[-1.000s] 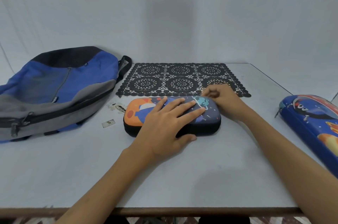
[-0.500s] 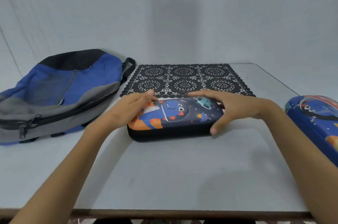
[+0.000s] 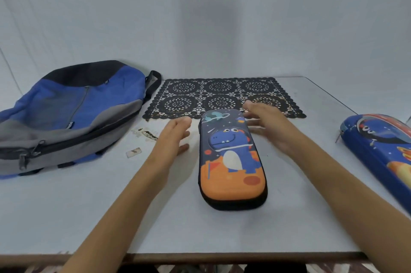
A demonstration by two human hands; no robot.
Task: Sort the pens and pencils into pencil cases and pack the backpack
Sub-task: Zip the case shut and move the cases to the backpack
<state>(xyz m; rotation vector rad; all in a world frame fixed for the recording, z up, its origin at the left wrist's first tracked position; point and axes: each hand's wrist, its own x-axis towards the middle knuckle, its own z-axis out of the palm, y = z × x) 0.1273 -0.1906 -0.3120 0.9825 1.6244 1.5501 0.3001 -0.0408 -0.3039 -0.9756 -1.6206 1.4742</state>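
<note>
A dark blue and orange dinosaur pencil case [image 3: 231, 159] lies closed on the white table, its long side pointing away from me. My left hand [image 3: 172, 137] hovers just left of its far end, fingers spread, holding nothing. My right hand [image 3: 265, 124] is at the case's far right corner, fingers apart and blurred; whether it touches the case is unclear. A blue, grey and black backpack [image 3: 66, 114] lies flat at the left, its zip shut. A second blue space-themed pencil case [image 3: 378, 152] lies closed at the right edge. No pens or pencils show.
A black lace placemat [image 3: 222, 96] lies at the back centre of the table [image 3: 111, 217]. Small paper scraps [image 3: 146, 134] sit between the backpack and my left hand. The table's front edge runs along the bottom; a white backdrop stands behind.
The dinosaur case was turned from lying crosswise to pointing lengthwise toward me. Both hands have come off it and now sit at either side of its far end.
</note>
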